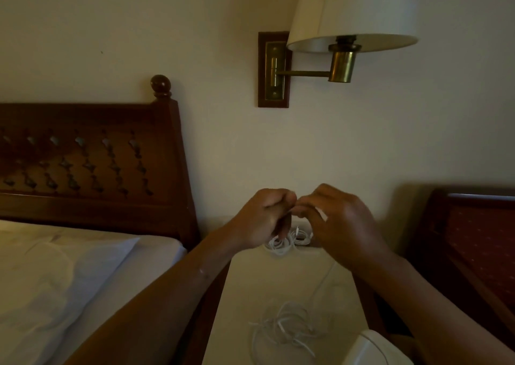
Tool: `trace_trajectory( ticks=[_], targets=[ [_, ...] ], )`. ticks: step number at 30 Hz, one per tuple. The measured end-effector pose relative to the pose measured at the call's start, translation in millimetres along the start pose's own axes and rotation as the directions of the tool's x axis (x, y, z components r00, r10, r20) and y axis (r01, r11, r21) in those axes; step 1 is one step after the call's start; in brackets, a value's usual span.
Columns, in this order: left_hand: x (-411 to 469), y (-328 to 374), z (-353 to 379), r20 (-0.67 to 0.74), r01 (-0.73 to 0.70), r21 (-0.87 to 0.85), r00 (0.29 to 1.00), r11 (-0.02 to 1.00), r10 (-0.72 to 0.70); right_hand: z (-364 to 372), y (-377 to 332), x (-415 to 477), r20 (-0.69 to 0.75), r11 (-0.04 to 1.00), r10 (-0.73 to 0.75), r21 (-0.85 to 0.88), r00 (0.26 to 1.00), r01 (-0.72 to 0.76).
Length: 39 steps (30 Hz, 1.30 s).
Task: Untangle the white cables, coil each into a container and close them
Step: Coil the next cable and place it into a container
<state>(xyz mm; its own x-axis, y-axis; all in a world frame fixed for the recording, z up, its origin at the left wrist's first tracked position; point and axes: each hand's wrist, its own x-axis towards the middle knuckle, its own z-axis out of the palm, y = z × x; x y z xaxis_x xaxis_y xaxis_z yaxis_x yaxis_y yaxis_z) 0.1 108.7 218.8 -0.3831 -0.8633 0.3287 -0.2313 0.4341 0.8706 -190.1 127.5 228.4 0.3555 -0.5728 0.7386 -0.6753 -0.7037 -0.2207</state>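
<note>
Left hand (263,219) & right hand (338,225) both pinch white cable (289,240) loops above nightstand (245,303).

What my hands hide, and what the frame cuts off

My left hand (264,219) and right hand (340,225) meet fingertip to fingertip, covering whatever cable I pinch there; the small white coils (287,242) below show only partly between them. The loose tangle (287,328) on the surface (250,295) is blurred, its strands impossible to count. A white rounded object (373,349) is cut by the bottom edge, the lampshade (354,7) by the top.
</note>
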Motion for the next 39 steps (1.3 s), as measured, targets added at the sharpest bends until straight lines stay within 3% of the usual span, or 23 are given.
trace_trajectory(
  ticks=[3,5,10,13,14,15,16,18,20,22,25,29,31,35,37,39],
  targets=[
    [-5,-2,0,0.071,0.008,-0.215,0.997,0.977,0.008,1,5,8,-0.177,0.986,0.021,0.169,0.984,0.009],
    [-9,-1,0,0.112,0.06,-0.367,0.994,0.928,-0.02,7,5,9,-0.199,0.952,0.102,0.304,0.975,-0.038],
    [-18,6,13,0.025,-0.039,-0.712,0.996,0.701,0.081,28,-9,0,-0.082,0.735,0.404,0.622,0.911,-0.27],
    [-22,9,24,-0.044,-0.116,-0.835,0.989,0.537,0.145,37,-22,-8,0.016,0.606,0.423,0.738,0.906,-0.296],
    [-23,10,24,-0.066,-0.142,-0.854,0.984,0.501,0.165,40,-25,-11,0.018,0.638,0.394,0.715,0.919,-0.287],
    [-22,11,24,-0.089,-0.172,-0.853,0.978,0.493,0.188,42,-27,-15,-0.004,0.733,0.344,0.625,0.939,-0.267],
    [-20,13,23,-0.111,-0.204,-0.83,0.972,0.519,0.205,44,-30,-18,-0.01,0.827,0.292,0.505,0.956,-0.247],
    [-14,15,21,-0.147,-0.254,-0.704,0.966,0.663,0.214,47,-32,-22,0.018,0.923,0.207,0.327,0.978,-0.201],
    [-7,14,22,-0.178,-0.269,-0.447,0.961,0.853,0.21,45,-31,-23,0.083,0.952,0.176,0.239,0.981,-0.191],
    [-2,13,21,-0.19,-0.238,-0.086,0.957,0.967,0.219,38,-31,-23,0.165,0.961,0.185,0.174,0.969,-0.213],
    [2,10,10,-0.136,-0.142,0.325,0.971,0.935,0.195,22,-29,-20,0.208,0.96,0.21,0.14,0.955,-0.242],
    [-1,3,-3,0.001,-0.096,0.396,0.995,0.913,0.104,4,-11,-7,0.197,0.984,0.105,0.123,0.975,-0.131],
    [-6,2,-1,0.024,-0.057,0.242,0.998,0.969,0.053,-3,-2,-2,0.171,0.994,-0.023,0.114,0.985,0.004],
    [-15,2,1,0.121,0.006,-0.147,0.993,0.989,0.012,-5,8,4,-0.085,0.976,-0.138,0.16,0.987,0.151],
    [-19,3,0,0.144,0.031,-0.34,0.989,0.94,0.02,3,10,4,-0.186,0.96,-0.073,0.254,0.98,0.12],
    [-25,4,3,0.144,0.027,-0.536,0.988,0.844,0.06,11,9,4,-0.19,0.901,0.101,0.433,0.977,-0.009]
  ],
)
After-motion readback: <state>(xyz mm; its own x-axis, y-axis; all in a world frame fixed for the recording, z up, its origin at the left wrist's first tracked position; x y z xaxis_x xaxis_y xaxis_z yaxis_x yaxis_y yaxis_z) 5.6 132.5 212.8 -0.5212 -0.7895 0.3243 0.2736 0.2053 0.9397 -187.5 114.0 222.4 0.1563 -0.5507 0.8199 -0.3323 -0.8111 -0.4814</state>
